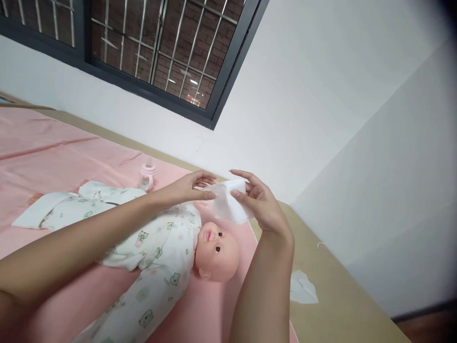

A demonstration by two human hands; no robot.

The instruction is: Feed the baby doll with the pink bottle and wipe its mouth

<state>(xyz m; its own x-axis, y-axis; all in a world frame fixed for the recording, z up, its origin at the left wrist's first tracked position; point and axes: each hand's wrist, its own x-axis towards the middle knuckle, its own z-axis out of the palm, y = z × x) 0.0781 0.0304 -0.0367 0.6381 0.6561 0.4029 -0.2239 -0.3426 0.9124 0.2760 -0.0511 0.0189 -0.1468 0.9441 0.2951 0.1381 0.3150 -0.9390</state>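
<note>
A thin white tissue (228, 205) is stretched between my two hands, above and just beyond the doll's head. My left hand (193, 187) has its left edge between thumb and fingers. On the other side, my right hand (262, 202) grips the tissue with the thumb on its near face; the index finger sticks out above it. Below lies a baby doll (218, 255) on its back, head to the right, in a white outfit (171, 233) with green bear prints. My left forearm crosses over the doll's body and hides part of it.
A pink baby bottle (147, 174) with a handle stands beyond the doll on the pink sheet (53, 138). Another white tissue (303, 287) lies on the tan surface (342, 305) at right. Behind are a white wall (285, 95) and a barred window (160, 52).
</note>
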